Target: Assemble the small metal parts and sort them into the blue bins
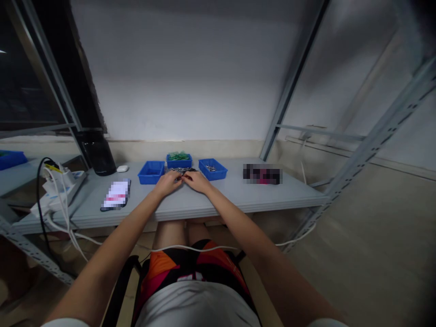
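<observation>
My left hand [168,182] and my right hand [197,181] meet over the middle of the shelf table, fingertips pinched together. Whatever lies between the fingers is too small and dark to make out. Just behind the hands is a heap of small metal parts [173,170], partly covered by them. Left of my left hand stands a blue bin [151,181] with little visible inside. To the right of my right hand is another blue bin [219,175] with some metal pieces [211,168]. A third, farther back, holds green pieces [179,156].
A phone [116,194], a white earbud case [122,168] and a black cylindrical container [98,153] are on the left. A power strip [61,195] with plugs and cables sits at the left end. A blurred dark item [262,174] lies right. Metal uprights [294,81] frame the table.
</observation>
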Motion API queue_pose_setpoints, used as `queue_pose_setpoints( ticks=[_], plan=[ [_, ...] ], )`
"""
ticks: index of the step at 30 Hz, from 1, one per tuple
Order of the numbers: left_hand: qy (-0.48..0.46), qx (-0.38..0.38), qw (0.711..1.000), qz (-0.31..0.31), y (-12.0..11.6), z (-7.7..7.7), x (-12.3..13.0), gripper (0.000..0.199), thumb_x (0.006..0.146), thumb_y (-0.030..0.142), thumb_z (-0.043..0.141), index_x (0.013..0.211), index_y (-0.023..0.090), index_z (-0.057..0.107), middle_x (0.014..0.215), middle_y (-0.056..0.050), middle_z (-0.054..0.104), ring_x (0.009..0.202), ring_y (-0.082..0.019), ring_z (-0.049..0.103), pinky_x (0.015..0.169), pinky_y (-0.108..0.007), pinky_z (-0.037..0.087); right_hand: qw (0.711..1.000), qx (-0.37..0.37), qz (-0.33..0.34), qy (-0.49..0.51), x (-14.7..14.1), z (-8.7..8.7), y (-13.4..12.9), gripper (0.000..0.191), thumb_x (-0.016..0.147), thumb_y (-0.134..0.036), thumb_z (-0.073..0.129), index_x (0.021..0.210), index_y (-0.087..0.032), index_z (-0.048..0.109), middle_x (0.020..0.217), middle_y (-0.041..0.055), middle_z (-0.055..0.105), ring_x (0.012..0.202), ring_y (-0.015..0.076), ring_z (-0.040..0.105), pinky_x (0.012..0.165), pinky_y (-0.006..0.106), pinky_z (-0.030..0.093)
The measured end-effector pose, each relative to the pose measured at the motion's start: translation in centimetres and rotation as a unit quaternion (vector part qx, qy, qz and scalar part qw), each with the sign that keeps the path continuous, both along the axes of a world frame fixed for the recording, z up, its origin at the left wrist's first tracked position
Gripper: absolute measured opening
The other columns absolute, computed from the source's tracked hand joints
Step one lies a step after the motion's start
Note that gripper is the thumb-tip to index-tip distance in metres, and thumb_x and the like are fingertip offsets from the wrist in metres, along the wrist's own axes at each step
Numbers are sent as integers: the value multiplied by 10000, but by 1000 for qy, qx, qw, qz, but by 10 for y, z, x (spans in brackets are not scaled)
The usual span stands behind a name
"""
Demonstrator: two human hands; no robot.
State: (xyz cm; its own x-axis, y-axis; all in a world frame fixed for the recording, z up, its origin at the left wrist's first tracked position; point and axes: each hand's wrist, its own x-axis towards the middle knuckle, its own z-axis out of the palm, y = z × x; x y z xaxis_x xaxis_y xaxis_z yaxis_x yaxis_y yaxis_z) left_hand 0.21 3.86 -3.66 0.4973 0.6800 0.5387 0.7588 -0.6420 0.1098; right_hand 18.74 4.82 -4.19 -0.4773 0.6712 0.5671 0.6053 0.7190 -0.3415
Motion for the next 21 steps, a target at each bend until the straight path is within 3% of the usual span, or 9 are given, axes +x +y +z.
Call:
queue_pose_setpoints(
  ticks=[21],
  plan=[
    [-2, 4, 1000, -18, 3, -2, -1, 184, 885, 261, 516, 984, 190, 654, 962, -66, 671, 930, -198, 602, 818, -299, 483, 997, -46, 44, 50, 2, -1, 3, 162, 905, -216, 505, 873, -168, 656, 754, 20, 650, 683, 122, 534, 676, 241, 375]
  ],
)
